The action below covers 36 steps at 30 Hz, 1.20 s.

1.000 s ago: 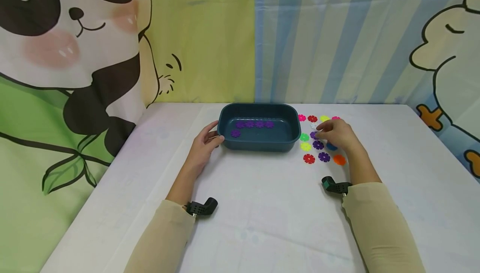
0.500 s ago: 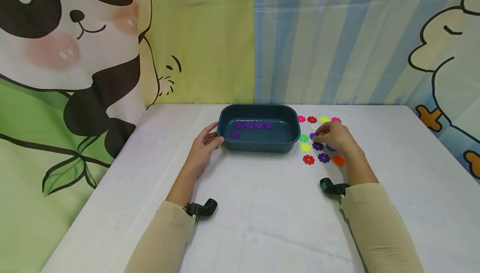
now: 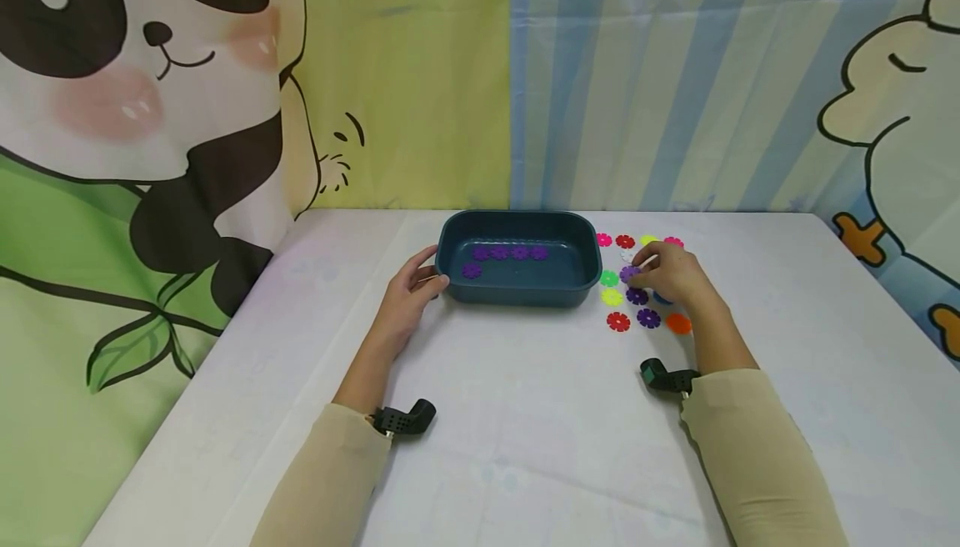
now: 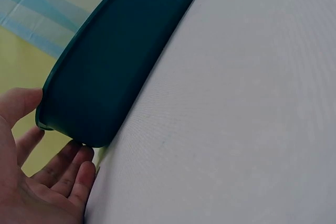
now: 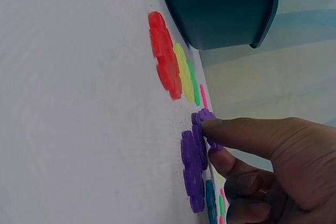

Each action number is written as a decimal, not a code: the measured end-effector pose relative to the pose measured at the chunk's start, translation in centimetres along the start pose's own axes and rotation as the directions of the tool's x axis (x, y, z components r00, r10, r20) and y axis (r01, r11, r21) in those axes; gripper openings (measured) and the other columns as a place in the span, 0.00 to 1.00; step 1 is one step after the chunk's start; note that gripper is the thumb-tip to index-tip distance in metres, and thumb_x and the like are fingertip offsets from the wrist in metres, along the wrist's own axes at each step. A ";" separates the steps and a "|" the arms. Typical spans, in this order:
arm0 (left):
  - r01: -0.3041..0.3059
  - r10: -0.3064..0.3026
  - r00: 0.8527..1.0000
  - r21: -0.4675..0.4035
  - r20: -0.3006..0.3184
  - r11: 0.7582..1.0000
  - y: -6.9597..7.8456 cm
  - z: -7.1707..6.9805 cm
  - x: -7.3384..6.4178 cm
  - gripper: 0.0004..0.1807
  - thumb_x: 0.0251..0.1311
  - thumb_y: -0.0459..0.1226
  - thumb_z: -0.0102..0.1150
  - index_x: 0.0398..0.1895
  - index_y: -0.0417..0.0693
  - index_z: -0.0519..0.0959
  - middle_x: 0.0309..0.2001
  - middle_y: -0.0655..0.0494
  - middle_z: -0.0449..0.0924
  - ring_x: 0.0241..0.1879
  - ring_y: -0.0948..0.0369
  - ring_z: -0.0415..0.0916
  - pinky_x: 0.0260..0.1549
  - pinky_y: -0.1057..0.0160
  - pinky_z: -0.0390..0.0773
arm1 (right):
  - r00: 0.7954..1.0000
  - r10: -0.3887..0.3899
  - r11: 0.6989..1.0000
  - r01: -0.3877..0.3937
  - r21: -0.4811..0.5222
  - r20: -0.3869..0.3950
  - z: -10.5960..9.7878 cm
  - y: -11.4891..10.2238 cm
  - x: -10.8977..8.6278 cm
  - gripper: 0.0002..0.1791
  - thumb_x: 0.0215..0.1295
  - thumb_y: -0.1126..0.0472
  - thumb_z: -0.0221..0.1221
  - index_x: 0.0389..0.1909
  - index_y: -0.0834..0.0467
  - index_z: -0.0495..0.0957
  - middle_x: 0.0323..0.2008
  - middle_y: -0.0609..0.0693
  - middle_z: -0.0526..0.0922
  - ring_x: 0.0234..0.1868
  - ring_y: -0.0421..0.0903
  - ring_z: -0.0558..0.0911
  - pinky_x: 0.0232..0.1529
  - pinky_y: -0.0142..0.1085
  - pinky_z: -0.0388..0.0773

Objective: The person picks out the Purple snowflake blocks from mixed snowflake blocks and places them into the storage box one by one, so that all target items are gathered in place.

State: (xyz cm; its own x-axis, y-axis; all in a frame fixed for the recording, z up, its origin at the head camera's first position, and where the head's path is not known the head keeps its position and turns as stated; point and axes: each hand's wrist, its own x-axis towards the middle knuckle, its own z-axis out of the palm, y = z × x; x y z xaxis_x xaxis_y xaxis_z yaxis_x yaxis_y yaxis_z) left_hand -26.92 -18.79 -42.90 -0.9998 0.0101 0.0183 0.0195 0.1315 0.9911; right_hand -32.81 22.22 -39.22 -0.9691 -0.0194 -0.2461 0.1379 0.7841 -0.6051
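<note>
A dark teal basin [image 3: 517,293] stands at the back of the table with several purple flower-shaped discs [image 3: 472,270] inside. My left hand [image 3: 402,297] holds the basin's left end, its thumb near the front corner and its fingertips along the side. Over the loose pieces to the right, my right hand [image 3: 671,272] pinches a purple flower-shaped disc [image 5: 208,115] between thumb and index finger. Two more purple discs, one nearer [image 3: 648,318] and one just beneath the fingers [image 3: 637,296], lie on the tabletop.
Around the right hand lie red [image 3: 618,322], yellow [image 3: 612,297], green [image 3: 610,278], orange [image 3: 678,323], blue [image 3: 662,298] and pink [image 3: 604,240] discs. The white cloth-covered table [image 3: 517,430] ends at a patterned curtain [image 3: 405,88].
My right hand has drawn slightly back toward me and now pinches the purple disc, which looks lifted at its edge. The left hand and basin have stayed in place.
</note>
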 end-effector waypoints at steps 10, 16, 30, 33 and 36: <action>0.010 -0.010 1.000 -0.004 -0.003 1.000 0.2 0.1 -0.1 0.33 0.72 0.41 0.60 0.78 0.64 0.65 0.69 0.44 0.74 0.66 0.49 0.74 0.68 0.49 0.70 | 1.000 -0.011 0.999 0.012 0.030 -0.014 -0.1 0.1 0.0 0.23 0.69 0.57 0.66 0.62 0.58 0.76 0.59 0.66 0.75 0.57 0.63 0.75 0.57 0.52 0.81; 0.033 -0.033 0.999 -0.016 0.004 0.999 0.3 0.0 -0.1 0.34 0.73 0.41 0.60 0.79 0.63 0.63 0.71 0.43 0.72 0.68 0.49 0.72 0.69 0.49 0.69 | 1.000 0.003 1.000 -0.002 0.023 -0.022 -0.2 0.1 0.0 0.23 0.69 0.57 0.66 0.63 0.58 0.76 0.60 0.67 0.73 0.58 0.63 0.74 0.57 0.52 0.81; 0.012 -0.012 1.000 -0.005 -0.003 1.000 0.2 0.0 -0.1 0.33 0.73 0.41 0.61 0.78 0.64 0.65 0.69 0.44 0.75 0.67 0.50 0.74 0.68 0.49 0.70 | 0.997 -0.008 0.998 0.012 0.061 -0.071 -0.6 -0.1 -0.2 0.26 0.71 0.55 0.64 0.66 0.60 0.74 0.63 0.69 0.71 0.61 0.66 0.72 0.60 0.57 0.77; 0.011 -0.011 1.000 -0.001 -0.002 1.000 0.2 0.1 -0.1 0.33 0.73 0.41 0.61 0.78 0.63 0.65 0.69 0.44 0.74 0.66 0.49 0.74 0.68 0.50 0.70 | 0.996 0.005 0.995 0.004 0.100 -0.089 -0.8 -0.2 -0.3 0.27 0.71 0.55 0.64 0.67 0.59 0.74 0.63 0.69 0.72 0.60 0.65 0.73 0.60 0.56 0.78; 0.012 -0.012 1.000 0.001 -0.004 1.000 0.2 0.1 -0.1 0.33 0.73 0.42 0.61 0.79 0.63 0.65 0.69 0.44 0.74 0.66 0.49 0.74 0.68 0.50 0.70 | 0.995 0.020 0.990 -0.006 0.143 -0.099 -0.9 -0.3 -0.4 0.27 0.72 0.55 0.64 0.68 0.59 0.73 0.61 0.68 0.73 0.59 0.64 0.74 0.60 0.55 0.78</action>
State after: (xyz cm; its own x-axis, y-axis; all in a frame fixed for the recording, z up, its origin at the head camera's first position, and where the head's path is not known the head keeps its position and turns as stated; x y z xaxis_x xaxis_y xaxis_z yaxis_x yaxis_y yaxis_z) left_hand -26.78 -18.68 -42.74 -1.0000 0.0045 0.0072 0.0078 0.1330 0.9911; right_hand -32.69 22.57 -38.25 -0.9817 0.0580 -0.1816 0.1711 0.6878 -0.7055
